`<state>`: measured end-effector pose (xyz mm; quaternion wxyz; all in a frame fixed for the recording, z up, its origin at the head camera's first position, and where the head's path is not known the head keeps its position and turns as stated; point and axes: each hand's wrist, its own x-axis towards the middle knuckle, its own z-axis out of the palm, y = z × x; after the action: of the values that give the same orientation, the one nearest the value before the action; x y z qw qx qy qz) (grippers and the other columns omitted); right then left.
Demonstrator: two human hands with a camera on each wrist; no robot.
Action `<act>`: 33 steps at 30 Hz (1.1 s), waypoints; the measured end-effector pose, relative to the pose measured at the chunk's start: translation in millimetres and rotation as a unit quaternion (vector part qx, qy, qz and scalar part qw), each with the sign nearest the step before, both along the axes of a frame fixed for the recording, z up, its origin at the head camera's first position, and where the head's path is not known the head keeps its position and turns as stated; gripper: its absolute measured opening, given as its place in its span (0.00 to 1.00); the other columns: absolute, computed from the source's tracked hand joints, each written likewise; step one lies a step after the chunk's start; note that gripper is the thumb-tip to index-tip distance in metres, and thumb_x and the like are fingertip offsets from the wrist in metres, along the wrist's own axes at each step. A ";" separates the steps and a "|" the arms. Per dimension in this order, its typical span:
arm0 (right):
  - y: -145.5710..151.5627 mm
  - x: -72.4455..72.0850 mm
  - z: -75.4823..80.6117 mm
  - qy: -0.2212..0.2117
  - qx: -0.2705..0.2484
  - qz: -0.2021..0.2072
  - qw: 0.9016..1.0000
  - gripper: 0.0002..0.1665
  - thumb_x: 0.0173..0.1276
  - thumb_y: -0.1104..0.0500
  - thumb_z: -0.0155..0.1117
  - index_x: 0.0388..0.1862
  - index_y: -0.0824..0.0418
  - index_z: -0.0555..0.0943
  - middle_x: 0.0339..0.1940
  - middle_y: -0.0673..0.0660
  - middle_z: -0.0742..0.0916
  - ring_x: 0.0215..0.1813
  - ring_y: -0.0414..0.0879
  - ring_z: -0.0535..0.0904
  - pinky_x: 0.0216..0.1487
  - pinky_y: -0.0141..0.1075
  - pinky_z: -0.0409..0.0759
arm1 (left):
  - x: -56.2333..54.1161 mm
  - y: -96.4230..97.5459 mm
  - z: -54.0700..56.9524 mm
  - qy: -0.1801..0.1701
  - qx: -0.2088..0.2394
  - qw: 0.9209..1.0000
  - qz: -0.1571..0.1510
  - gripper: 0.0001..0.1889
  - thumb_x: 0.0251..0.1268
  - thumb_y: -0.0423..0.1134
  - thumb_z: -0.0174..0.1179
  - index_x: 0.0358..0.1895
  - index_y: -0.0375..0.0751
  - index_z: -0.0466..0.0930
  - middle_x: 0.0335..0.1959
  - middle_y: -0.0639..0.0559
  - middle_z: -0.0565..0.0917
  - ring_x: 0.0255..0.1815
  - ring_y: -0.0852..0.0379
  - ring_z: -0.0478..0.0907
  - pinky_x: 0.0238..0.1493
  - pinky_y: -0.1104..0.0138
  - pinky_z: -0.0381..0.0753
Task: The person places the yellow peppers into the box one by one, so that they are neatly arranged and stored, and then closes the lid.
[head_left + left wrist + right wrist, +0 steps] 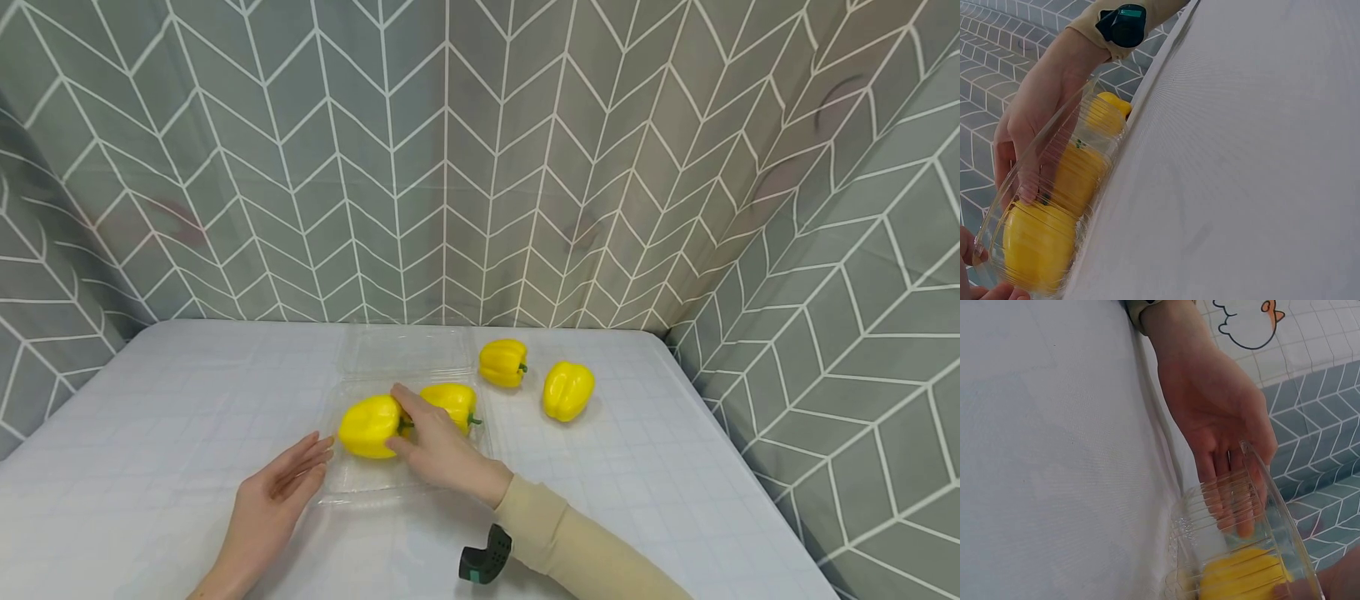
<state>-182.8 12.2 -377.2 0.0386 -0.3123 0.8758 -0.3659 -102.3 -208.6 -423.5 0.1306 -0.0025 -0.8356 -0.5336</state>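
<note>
On the white bench (150,392), one glossy yellow bell pepper (366,427) is gripped by the right hand (441,446) in a clear plastic container (356,479), near the left hand (272,496), its fingers loosely extended.

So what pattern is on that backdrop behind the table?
The backdrop has white chevron lines on grey, clearest in the head view.

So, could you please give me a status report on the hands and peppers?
Right hand grips yellow pepper inside clear container. Left hand at its left edge. Second pepper inside, two others outside. Lid open, nothing visibly in the way.
</note>
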 end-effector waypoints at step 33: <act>-5.2 -4.4 0.3 -0.004 -0.002 -0.005 1.000 0.36 0.77 0.60 0.55 0.79 0.67 0.56 0.81 0.60 0.60 0.80 0.49 0.58 0.80 0.41 0.60 | -0.6 -0.7 -3.2 0.023 0.000 1.000 0.004 0.25 0.72 0.36 0.61 0.69 0.36 0.72 0.58 0.50 0.84 0.51 0.79 0.79 0.50 0.87 0.77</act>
<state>-187.2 7.0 -376.9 0.0397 -0.3070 0.8764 -0.3688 -102.9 -209.3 -426.7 0.1518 -0.0111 -0.8327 -0.5324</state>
